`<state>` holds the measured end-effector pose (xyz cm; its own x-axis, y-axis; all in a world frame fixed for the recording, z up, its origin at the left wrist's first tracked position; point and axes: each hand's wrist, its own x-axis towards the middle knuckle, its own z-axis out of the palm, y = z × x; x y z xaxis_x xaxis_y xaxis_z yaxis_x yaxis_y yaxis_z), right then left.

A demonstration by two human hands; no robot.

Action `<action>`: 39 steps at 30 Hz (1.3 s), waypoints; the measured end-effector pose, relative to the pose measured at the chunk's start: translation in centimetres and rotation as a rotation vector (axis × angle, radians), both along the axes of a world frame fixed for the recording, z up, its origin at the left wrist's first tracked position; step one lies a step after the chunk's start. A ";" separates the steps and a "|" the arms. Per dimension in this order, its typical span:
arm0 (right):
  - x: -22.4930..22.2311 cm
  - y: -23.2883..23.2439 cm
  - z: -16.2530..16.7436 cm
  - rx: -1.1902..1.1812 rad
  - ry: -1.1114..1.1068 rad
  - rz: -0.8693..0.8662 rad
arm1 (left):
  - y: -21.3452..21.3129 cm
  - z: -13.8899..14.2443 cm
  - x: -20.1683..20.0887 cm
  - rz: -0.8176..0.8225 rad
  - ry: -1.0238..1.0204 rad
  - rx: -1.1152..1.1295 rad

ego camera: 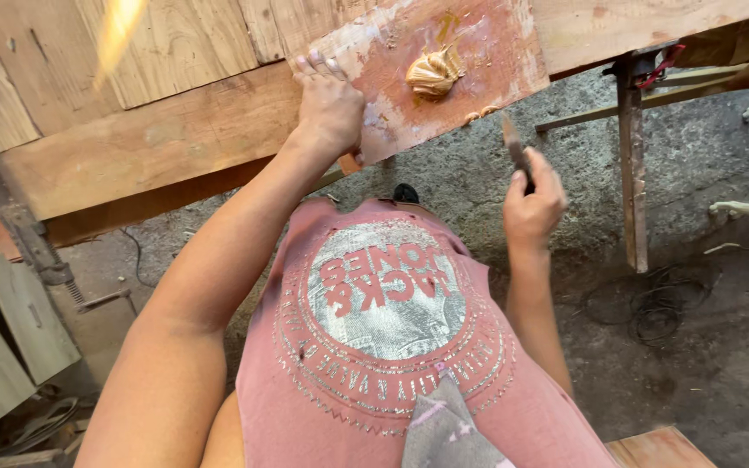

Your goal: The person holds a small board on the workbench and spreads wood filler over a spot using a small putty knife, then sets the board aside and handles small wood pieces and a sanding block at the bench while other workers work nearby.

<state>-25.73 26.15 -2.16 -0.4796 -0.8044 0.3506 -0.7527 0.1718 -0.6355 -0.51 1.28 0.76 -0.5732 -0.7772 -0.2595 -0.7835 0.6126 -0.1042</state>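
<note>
My left hand point(329, 106) grips the near left edge of a flat board point(470, 78) smeared with reddish and white filler, which lies on the wooden bench top. A lump of tan putty point(433, 72) sits on the board, just right of that hand. My right hand point(532, 204) is held off the bench, below the board, with its fingers closed round the dark handle of a putty knife point(513, 149). The blade points up toward the board's near edge without touching it.
The bench top is rough planks point(149, 147) on a metal leg point(633, 173). Below lies a grey concrete floor with coiled wire point(652, 308). A grey cabinet point(2, 338) stands at the left, a wooden piece point(661, 449) at the bottom right.
</note>
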 end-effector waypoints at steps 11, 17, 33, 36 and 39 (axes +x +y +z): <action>1.8 -2.6 0.2 0.183 0.075 0.105 | -0.7 0.5 -0.6 0.045 -0.137 0.205; 0.5 -3.5 0.3 0.163 0.112 0.124 | -0.9 2.4 -1.0 0.060 -0.161 0.257; -1.3 -11.8 2.5 0.077 0.114 0.229 | -2.1 1.5 -0.9 0.096 -0.160 0.273; -1.1 -13.4 2.6 0.109 0.267 0.303 | -2.7 1.2 -0.6 0.126 -0.144 0.272; -1.7 -13.1 3.1 0.174 0.287 0.250 | -3.1 0.6 0.0 0.151 -0.043 0.240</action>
<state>-27.48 13.05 0.95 -0.1646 -0.9429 0.2896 -0.9271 0.0477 -0.3716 -0.50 -1.82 1.40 -0.4401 -0.7664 -0.4679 -0.8658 0.5004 -0.0053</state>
